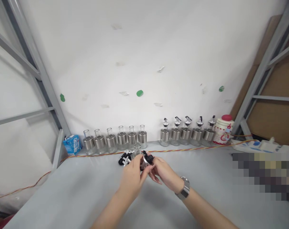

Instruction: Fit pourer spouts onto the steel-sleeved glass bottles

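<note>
My left hand [131, 176] is closed round a glass bottle [137, 149], whose open clear neck shows above the fingers; most of its body is hidden. Beside that neck, my right hand [162, 170] pinches a black and silver pour spout [148, 158]. The left thumb reaches close to this spout, and whether it touches it I cannot tell. Just left of the hands, partly covered by them, lies a small pile of loose black and silver pour spouts [124, 160]. My right wrist wears a metal watch.
Along the wall stand several open bottles [111, 140] on the left and several with spouts [175, 135] on the right. A blue carton [72, 145] and a white jar with a red lid [222, 130] flank them. A twisted wire [192, 149] crosses the grey table [87, 184].
</note>
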`<state>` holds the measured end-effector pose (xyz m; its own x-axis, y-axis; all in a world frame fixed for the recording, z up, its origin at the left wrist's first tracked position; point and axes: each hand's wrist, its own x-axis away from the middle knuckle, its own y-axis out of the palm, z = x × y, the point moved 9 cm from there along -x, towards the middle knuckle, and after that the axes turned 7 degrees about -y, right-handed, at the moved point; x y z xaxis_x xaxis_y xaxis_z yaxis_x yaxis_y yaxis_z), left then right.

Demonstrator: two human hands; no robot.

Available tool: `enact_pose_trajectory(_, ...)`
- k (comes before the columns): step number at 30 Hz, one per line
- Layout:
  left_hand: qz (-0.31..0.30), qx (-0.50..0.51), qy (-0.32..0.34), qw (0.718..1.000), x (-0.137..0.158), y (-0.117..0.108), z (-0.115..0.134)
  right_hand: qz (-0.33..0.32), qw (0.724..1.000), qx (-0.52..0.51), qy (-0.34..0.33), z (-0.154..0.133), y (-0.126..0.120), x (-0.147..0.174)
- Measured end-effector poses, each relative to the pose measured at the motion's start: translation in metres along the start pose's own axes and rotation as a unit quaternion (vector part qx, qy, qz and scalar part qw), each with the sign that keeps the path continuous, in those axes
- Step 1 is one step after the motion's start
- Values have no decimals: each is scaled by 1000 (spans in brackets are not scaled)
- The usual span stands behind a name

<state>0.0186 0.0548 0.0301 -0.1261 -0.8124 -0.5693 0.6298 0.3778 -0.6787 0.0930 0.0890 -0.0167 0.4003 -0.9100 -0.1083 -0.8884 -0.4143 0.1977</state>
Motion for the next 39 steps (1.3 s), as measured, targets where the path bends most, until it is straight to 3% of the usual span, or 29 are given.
enact_pose_trajectory(5,1,64,-11,998,1,-3,2,-2,999,21,-24,-6,-2,-2)
enact_pose_trajectory(8,-19,215,-113,970,-1,-1,-8,20,998,4,-56,-15,-10,-3)
enact_pose_trajectory(9,-36,290,-161,943,-1,4,-13,28,997,-3,-69,-18,-12,-2)
enact_pose_trajectory(11,-94,444,-239,859,0,17,-15,40,994,-14,-100,-25,-15,-1)
enact_pose_trajectory(14,-178,578,-291,741,3,31,-7,39,990,-13,-137,-34,-13,2)
enact_pose_trajectory(17,-202,623,-311,689,5,35,-4,20,988,15,-154,-38,-6,6)
enact_pose_trajectory(21,-217,653,-308,657,8,39,-1,23,982,69,-174,-39,-4,11)
enact_pose_trajectory(24,-211,656,-317,652,9,41,-3,56,955,188,-220,-46,-7,18)
enact_pose_trajectory(28,-170,631,-337,677,9,40,-14,62,860,411,-295,-58,-1,26)
enact_pose_trajectory(32,-167,619,-331,693,8,41,-17,82,785,481,-382,-67,4,37)
enact_pose_trajectory(35,-138,601,-322,718,5,37,-21,41,688,528,-496,-71,24,54)
enact_pose_trajectory(37,-102,584,-323,738,5,33,-27,8,635,561,-532,-69,36,60)
enact_pose_trajectory(39,-71,571,-328,749,6,31,-31,-1,611,582,-536,-68,42,62)
